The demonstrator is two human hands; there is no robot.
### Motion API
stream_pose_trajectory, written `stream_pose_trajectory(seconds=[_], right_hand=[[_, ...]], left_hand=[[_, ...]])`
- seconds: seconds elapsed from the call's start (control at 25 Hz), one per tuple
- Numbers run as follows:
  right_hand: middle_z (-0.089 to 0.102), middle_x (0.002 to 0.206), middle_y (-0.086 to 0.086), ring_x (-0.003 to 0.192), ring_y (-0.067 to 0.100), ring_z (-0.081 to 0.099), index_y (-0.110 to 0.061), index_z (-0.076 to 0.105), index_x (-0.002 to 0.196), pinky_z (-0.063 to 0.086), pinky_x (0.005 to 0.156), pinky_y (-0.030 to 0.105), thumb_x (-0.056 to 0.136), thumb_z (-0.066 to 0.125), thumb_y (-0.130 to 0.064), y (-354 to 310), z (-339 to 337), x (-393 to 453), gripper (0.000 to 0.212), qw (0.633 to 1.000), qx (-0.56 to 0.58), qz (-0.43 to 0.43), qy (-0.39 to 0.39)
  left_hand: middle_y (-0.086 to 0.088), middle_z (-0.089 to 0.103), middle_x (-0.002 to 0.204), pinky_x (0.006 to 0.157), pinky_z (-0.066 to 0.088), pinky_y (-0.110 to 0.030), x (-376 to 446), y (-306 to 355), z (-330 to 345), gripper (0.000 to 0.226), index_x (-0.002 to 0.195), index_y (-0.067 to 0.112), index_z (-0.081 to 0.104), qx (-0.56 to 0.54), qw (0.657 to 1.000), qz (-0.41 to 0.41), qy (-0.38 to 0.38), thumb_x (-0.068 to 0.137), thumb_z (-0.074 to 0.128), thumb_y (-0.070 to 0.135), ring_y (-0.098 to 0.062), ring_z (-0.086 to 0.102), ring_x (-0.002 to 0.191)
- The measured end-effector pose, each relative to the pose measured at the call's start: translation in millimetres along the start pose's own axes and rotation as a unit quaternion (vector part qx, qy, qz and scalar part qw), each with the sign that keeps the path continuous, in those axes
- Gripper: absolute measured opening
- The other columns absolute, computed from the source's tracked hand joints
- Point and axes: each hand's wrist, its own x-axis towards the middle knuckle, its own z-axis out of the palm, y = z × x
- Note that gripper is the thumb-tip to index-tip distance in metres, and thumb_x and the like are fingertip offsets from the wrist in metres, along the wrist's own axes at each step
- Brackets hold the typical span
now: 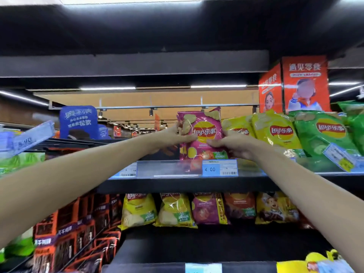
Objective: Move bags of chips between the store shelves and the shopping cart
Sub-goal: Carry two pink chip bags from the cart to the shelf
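A pink Lay's chip bag (203,133) stands upright on the top shelf (177,179), just left of the yellow Lay's bags (275,133). My left hand (177,134) pinches the bag's left edge with thumb and fingers. My right hand (234,144) grips its lower right side. Both arms reach up and forward to the shelf. A second pink bag seems to stand right behind the first. The shopping cart is out of view.
Green Lay's bags (323,134) fill the shelf's right end below an orange display box (295,85). A 4.00 price tag (219,168) hangs on the shelf edge. The lower shelf holds yellow, pink and brown bags (208,208). Orange-black snack packs (74,229) lean at left.
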Motion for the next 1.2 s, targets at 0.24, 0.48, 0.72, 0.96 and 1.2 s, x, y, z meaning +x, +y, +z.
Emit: stream_pose_trajectory(seconds=[0.24, 0.48, 0.72, 0.96, 1.2], right_hand=[[0.065, 0.108, 0.004, 0.087, 0.013, 0.062, -0.013, 0.050, 0.119, 0.048, 0.067, 0.025, 0.083, 0.078, -0.026, 3, 4, -4, 0.048, 0.965, -0.207, -0.080, 0.141], [0.062, 0.116, 0.000, 0.109, 0.021, 0.060, -0.010, 0.048, 0.129, 0.047, 0.087, 0.031, 0.082, 0.078, -0.025, 9, -10, -19, 0.058, 0.921, -0.333, -0.109, 0.172], [0.060, 0.114, 0.008, 0.105, 0.026, 0.059, -0.013, 0.043, 0.119, 0.053, 0.084, 0.046, 0.076, 0.080, -0.020, 18, -15, -31, 0.057, 0.878, -0.384, -0.159, 0.239], [0.059, 0.110, 0.003, 0.101, 0.020, 0.056, -0.015, 0.054, 0.112, 0.050, 0.084, 0.034, 0.090, 0.063, -0.018, 9, 0, -71, 0.023, 0.839, -0.402, -0.290, 0.224], [0.056, 0.112, 0.000, 0.108, 0.024, 0.055, -0.021, 0.050, 0.112, 0.047, 0.090, 0.045, 0.094, 0.055, -0.032, 15, 31, -115, 0.021, 0.813, -0.495, -0.287, 0.105]], left_hand=[[-0.007, 0.063, 0.121, 0.083, 0.060, -0.047, 28, -2, 18, 0.066, 0.140, 0.027, 0.032, -0.087, 0.996, -0.014, -0.026, 0.088, 0.071, 0.036, -0.029, 0.069, 0.101], [-0.009, 0.063, 0.122, 0.088, 0.058, -0.048, 34, -3, 22, 0.068, 0.142, 0.029, 0.029, -0.073, 0.997, -0.001, -0.035, 0.088, 0.070, 0.038, -0.029, 0.067, 0.104], [0.002, 0.064, 0.107, 0.062, 0.050, -0.023, 9, 8, 18, 0.050, 0.128, 0.022, 0.043, 0.058, 0.998, 0.038, 0.010, 0.089, 0.067, 0.042, -0.012, 0.064, 0.088], [0.000, 0.065, 0.108, 0.079, 0.056, -0.039, -42, 22, 13, 0.042, 0.128, 0.021, 0.054, 0.360, 0.910, 0.143, 0.146, 0.093, 0.063, 0.042, -0.017, 0.061, 0.093], [0.002, 0.058, 0.125, 0.077, 0.052, -0.038, -113, 19, 35, 0.045, 0.138, 0.026, 0.047, 0.475, 0.841, 0.174, 0.191, 0.095, 0.057, 0.036, -0.021, 0.056, 0.114]])
